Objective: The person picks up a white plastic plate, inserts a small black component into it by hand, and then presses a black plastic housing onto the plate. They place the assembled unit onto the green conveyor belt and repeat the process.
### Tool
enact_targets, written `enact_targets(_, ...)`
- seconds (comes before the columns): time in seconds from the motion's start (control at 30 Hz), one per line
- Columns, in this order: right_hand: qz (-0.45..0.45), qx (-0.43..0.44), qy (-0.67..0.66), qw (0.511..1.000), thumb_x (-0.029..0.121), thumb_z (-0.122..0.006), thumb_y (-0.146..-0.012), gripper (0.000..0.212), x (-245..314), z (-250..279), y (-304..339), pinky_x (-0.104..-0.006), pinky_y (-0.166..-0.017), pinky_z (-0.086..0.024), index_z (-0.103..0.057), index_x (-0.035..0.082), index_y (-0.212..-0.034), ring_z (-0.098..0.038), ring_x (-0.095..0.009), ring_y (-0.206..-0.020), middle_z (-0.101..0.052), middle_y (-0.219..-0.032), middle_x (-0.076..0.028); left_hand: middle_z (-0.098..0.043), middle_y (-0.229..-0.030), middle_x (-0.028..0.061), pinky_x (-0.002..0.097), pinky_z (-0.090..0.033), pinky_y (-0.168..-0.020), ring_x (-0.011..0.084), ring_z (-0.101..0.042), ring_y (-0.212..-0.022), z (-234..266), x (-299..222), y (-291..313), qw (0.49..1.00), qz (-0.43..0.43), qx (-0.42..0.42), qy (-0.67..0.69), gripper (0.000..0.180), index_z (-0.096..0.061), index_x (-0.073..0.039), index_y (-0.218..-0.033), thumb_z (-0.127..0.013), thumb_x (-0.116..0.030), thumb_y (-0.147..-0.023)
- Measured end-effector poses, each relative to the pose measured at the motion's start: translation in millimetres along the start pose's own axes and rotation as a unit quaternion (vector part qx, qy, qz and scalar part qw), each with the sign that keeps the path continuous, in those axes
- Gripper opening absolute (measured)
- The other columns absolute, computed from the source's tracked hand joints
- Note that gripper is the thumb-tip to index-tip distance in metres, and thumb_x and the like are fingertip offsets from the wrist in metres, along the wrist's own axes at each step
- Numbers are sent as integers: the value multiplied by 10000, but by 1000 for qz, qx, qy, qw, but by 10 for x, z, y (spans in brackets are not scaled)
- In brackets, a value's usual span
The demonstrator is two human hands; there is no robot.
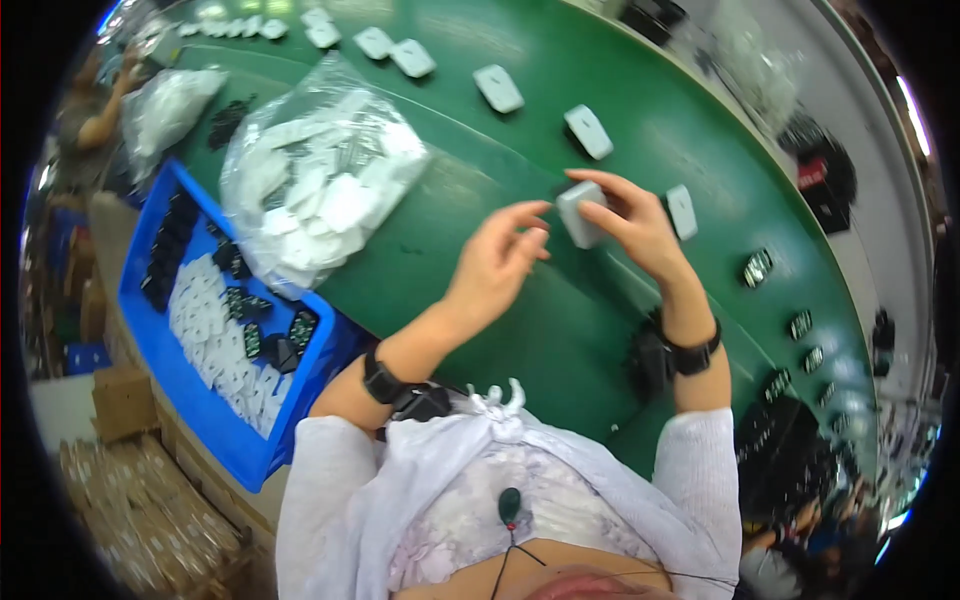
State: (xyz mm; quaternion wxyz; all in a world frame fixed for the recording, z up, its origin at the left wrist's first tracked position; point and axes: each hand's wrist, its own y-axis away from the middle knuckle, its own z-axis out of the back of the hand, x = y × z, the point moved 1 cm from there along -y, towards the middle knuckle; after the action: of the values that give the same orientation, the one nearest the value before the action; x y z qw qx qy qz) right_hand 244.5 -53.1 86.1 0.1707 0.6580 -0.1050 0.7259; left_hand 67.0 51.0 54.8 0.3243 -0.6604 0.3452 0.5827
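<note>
My right hand (640, 225) grips a small white plastic case (579, 214) with rounded corners, thumb on its near face and fingers behind it. To its left, my left hand (498, 258) hangs over the green table with its fingers loosely curled and apart, holding nothing. A gap separates its fingertips from the case. Just right of my right hand lies a similar white case (681, 211). Another white case (588, 132) rests beyond my hands, with one more case (498, 89) farther left.
A clear bag of white plastic parts (330, 180) lies on the green table (440, 120). Left of me, a blue bin (235, 455) holds white pieces and black parts. Green circuit boards in black housings (757, 267) line the right side. Cardboard (150, 510) is stacked lower left.
</note>
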Motion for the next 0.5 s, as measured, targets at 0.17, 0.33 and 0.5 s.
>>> enact_targets(0.17, 58, -93, 260, 959, 143, -670, -829, 371, -90, 444, -72, -248, -828, -454, -613, 81, -1190, -569, -113, -913, -610, -994, -10, -574, -1019, 92, 276, -496, -660, 158, -606, -779, 199, -73, 14, 991, -86, -27, -95, 279, -550, -44, -1187, -548, -138, -924)
enact_targets(0.33, -13, -71, 253, 965, 113, -676, -812, 328, -336, 606, -239, -267, -812, -464, -626, 58, -1131, -578, -126, -878, -623, -970, -35, -586, -1097, 72, 232, -475, -643, 123, -622, -831, 879, -146, 252, 965, -69, -129, -219, 283, -534, -54, -1216, -502, -162, -957)
enact_targets(0.5, -47, -59, 348, 935, 95, -664, -818, 208, -309, 618, -352, -290, -767, -477, -608, 16, -1003, -586, -168, -844, -636, -912, -77, -607, -988, 104, 278, -507, -642, 159, -620, -775, 1608, -306, 430, 924, -81, -241, -287, 223, -588, -27, -1120, -557, -111, -915)
